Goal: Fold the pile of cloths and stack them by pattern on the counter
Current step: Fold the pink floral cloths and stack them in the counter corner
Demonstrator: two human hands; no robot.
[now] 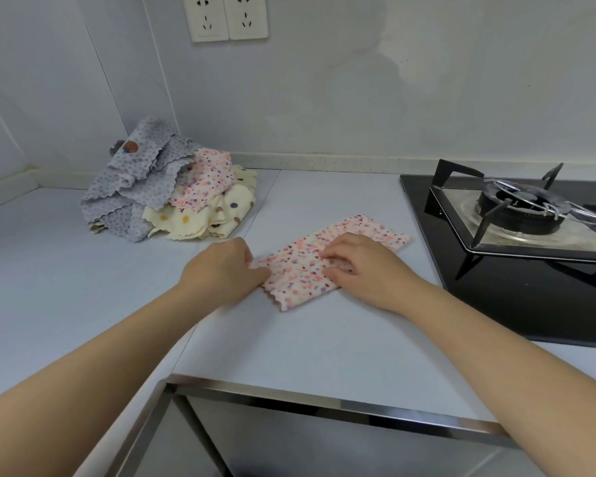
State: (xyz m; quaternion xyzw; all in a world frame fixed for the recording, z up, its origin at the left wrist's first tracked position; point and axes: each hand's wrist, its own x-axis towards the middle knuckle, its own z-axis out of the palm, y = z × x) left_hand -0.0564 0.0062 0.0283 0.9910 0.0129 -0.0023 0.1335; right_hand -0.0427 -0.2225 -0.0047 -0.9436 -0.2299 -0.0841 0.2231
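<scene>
Table (83, 287) holds the pile (166, 194) at 10 o'clock. Cloth (300, 273) lies centre, long axis 7 to 1 o'clock — left hand (221, 266) pinches its 9 o'clock edge, right hand (362, 266) curls its grip on the middle.

we count two hands, a left hand (221, 266) and a right hand (362, 266), one folded pink cloth (298, 268), one heap of cloths (166, 187) whose number we cannot tell, two wall sockets (205, 16) (245, 15), one gas burner (520, 208) and one sink (324, 404).
</scene>
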